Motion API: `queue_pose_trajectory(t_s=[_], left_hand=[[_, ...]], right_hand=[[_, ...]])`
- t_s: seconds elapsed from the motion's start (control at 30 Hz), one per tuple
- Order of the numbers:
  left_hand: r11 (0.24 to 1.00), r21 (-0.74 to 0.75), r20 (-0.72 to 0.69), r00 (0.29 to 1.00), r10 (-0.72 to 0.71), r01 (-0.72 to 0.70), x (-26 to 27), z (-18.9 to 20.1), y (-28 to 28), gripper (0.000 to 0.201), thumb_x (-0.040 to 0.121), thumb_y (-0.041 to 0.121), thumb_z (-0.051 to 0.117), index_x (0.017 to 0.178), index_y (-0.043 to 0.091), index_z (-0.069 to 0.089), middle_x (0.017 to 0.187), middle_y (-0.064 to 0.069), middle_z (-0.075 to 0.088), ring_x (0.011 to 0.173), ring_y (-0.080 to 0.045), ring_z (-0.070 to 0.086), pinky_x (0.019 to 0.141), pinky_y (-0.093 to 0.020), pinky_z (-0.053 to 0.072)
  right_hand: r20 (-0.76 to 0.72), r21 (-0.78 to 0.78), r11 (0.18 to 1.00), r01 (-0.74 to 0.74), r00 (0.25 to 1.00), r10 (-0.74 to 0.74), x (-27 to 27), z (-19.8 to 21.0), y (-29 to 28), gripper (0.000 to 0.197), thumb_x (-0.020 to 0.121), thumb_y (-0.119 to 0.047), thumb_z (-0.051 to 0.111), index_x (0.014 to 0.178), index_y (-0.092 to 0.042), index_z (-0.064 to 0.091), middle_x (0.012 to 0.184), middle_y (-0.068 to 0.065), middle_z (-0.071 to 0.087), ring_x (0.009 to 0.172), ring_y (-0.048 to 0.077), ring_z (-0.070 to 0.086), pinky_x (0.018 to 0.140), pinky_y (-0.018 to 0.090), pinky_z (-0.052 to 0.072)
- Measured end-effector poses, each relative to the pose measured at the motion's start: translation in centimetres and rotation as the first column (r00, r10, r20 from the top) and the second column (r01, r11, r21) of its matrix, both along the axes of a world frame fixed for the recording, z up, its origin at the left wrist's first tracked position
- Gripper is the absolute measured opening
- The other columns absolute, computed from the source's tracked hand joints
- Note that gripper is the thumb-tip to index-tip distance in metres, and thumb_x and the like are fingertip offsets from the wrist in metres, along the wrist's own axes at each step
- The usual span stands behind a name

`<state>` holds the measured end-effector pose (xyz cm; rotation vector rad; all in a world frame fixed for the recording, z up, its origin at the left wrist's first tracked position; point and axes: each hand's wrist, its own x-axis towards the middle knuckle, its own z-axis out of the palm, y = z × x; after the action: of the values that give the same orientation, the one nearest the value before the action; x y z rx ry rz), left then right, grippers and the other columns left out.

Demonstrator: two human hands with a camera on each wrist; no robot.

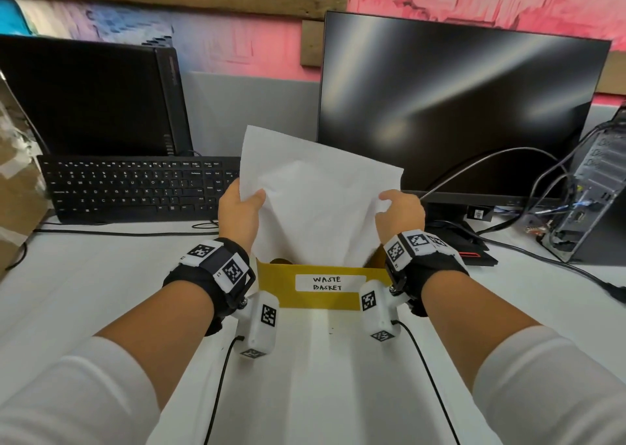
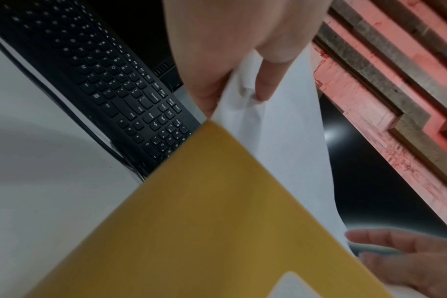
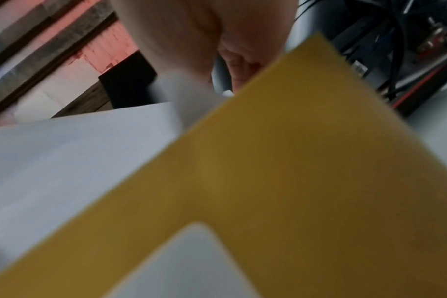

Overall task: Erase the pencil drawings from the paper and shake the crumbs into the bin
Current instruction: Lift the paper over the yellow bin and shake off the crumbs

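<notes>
Two hands hold a white paper sheet (image 1: 315,200) upright over the yellow waste basket (image 1: 277,285), lower edge inside. Left hand (image 1: 238,212) pinches left edge; right hand (image 1: 401,212) pinches right.

Left wrist: thumb and fingers (image 2: 265,86) clamp paper, keyboard (image 2: 115,90) far left.

Right wrist: blurred; grip unclear.

Both forearms extended forward, wrists roughly level. Left hand (image 1: 238,214) pinches the sheet's left edge, thumb on the near face, fingers (image 2: 265,88) behind. Right hand (image 1: 399,215) grips the right edge, fingers curled.
</notes>
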<state>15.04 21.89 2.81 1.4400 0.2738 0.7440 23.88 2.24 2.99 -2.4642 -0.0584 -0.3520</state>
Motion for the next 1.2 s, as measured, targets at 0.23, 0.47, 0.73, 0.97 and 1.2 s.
queue_pose_trajectory(t_s=[0.23, 0.47, 0.73, 0.97, 1.2], left_hand=[[0.989, 0.149, -0.049, 0.998, 0.033, -0.026, -0.3, 0.8, 0.7, 0.032, 0.093, 0.000, 0.048, 0.124, 0.007, 0.055, 0.110, 0.000, 0.059, 0.101, -0.017, 0.057, 0.082, -0.028, 0.046], [0.982, 0.183, -0.019, 0.998, 0.061, -0.056, -0.7, 2.0, 1.1, 0.031, 0.097, 0.013, 0.047, 0.127, 0.009, 0.054, 0.123, -0.006, 0.061, 0.109, -0.020, 0.058, 0.095, -0.035, 0.047], [0.965, 0.258, 0.007, 0.999, 0.051, -0.051, -3.0, 4.0, 1.0, 0.031, 0.091, 0.007, 0.058, 0.122, 0.004, 0.055, 0.116, -0.003, 0.062, 0.099, -0.015, 0.059, 0.077, -0.021, 0.048], [0.951, 0.308, -0.071, 0.997, 0.001, 0.021, -8.2, 4.3, -0.3, 0.048, 0.086, 0.012, 0.065, 0.131, 0.011, 0.048, 0.120, -0.002, 0.061, 0.100, -0.017, 0.061, 0.082, -0.026, 0.053], [0.808, 0.527, -0.344, 0.936, -0.078, 0.261, -14.4, -1.6, -3.3, 0.063, 0.087, 0.012, 0.065, 0.141, 0.031, 0.039, 0.134, 0.002, 0.053, 0.113, -0.019, 0.055, 0.091, -0.027, 0.048]], right_hand=[[0.022, 0.120, 0.992, -0.025, 0.999, 0.023, -0.6, 1.2, -1.3, 0.035, 0.091, 0.003, 0.046, 0.120, -0.011, 0.059, 0.130, 0.013, 0.052, 0.117, 0.028, 0.053, 0.098, 0.027, 0.040], [0.197, 0.094, 0.994, -0.064, 0.980, 0.044, -1.2, 2.3, -2.2, 0.046, 0.093, -0.003, 0.046, 0.138, -0.016, 0.044, 0.140, 0.007, 0.047, 0.128, 0.026, 0.045, 0.106, 0.030, 0.035], [0.216, 0.048, 0.993, -0.111, 0.971, 0.098, -3.3, 4.4, -4.2, 0.052, 0.093, -0.001, 0.047, 0.142, -0.016, 0.038, 0.144, 0.005, 0.043, 0.133, 0.022, 0.041, 0.109, 0.026, 0.030], [0.047, -0.118, 0.973, -0.199, 0.977, 0.206, -9.4, 6.3, -8.5, 0.048, 0.086, -0.009, 0.060, 0.131, -0.022, 0.053, 0.134, 0.007, 0.051, 0.120, 0.025, 0.050, 0.097, 0.027, 0.040], [-0.288, -0.263, 0.928, -0.264, 0.939, 0.186, -15.9, 0.9, -12.9, 0.045, 0.082, -0.016, 0.069, 0.126, -0.019, 0.059, 0.132, 0.005, 0.054, 0.118, 0.022, 0.052, 0.087, 0.021, 0.038]])
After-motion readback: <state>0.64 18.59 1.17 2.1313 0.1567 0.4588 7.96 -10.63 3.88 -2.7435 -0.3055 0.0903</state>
